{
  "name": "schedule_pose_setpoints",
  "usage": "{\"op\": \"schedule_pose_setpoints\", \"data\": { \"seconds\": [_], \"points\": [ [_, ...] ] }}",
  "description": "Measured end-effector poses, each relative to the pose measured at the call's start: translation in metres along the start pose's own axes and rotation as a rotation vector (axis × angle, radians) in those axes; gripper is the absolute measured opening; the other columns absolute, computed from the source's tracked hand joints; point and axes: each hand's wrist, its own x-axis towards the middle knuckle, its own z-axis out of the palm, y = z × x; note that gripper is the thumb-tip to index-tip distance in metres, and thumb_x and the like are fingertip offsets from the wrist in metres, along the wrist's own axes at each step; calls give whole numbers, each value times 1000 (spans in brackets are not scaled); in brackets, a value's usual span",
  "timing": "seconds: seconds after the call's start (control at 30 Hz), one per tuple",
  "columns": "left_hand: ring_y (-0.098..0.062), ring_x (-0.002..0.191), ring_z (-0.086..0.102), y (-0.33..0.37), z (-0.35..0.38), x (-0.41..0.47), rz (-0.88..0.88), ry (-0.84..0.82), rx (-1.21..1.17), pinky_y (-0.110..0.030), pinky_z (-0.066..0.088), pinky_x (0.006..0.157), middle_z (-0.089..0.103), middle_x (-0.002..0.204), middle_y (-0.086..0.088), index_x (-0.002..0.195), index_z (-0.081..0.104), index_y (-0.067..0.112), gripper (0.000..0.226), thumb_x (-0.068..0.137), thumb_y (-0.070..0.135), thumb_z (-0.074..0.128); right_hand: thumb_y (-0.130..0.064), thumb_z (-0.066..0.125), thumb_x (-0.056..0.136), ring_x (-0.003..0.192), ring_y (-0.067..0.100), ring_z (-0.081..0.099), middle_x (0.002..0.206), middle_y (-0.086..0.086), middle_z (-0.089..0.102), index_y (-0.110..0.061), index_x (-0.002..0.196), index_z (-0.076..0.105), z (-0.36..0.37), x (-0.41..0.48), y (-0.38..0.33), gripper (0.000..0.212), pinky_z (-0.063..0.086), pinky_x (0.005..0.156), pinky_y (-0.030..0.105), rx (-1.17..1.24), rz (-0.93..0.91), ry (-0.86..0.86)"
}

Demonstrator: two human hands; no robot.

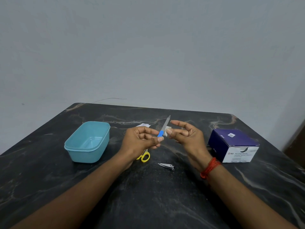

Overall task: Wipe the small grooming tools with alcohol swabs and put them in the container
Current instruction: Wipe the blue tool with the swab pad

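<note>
My left hand (142, 140) pinches the blue handle of a nail file (163, 128), whose metal blade points up and away. My right hand (186, 136) pinches a white alcohol swab (168, 129) against the file just above the handle, its other fingers spread. An empty light blue container (87, 142) stands on the left of the dark marble table (49, 179). A silver nail clipper (166, 166) lies on the table below my hands. Scissors with yellow handles (144, 156) lie partly hidden under my left wrist.
A purple and white box of alcohol swabs (233, 145) stands at the right. A torn swab wrapper (143, 125) lies behind my left hand. A grey wall rises behind the table's far edge.
</note>
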Motion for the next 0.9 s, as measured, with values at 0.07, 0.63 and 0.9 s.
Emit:
{"op": "schedule_pose_setpoints", "data": {
  "seconds": [0.07,0.63,0.9],
  "points": [
    [-26,70,74,-1,1,-1,0,-10,24,-30,62,67,76,79,-17,93,71,0,24,73,6,84,-5,78,80,71,7,72,81,8,78,-6,119,65,2,0,1,41,51,62,12,-11,6,2],
    [-25,67,73,-6,5,-1,16,-53,84,-32,63,66,75,76,-17,89,72,-2,23,72,6,85,-15,82,74,87,17,74,90,11,78,-10,117,66,-6,2,-10,46,55,72,22,44,-52,106],
    [-24,67,74,-4,4,0,-16,21,-1,-27,62,64,76,77,-17,89,72,0,23,72,7,85,-5,79,79,74,7,73,81,8,78,-7,116,65,3,-2,2,40,51,65,13,-13,-19,32]
  ]
}}
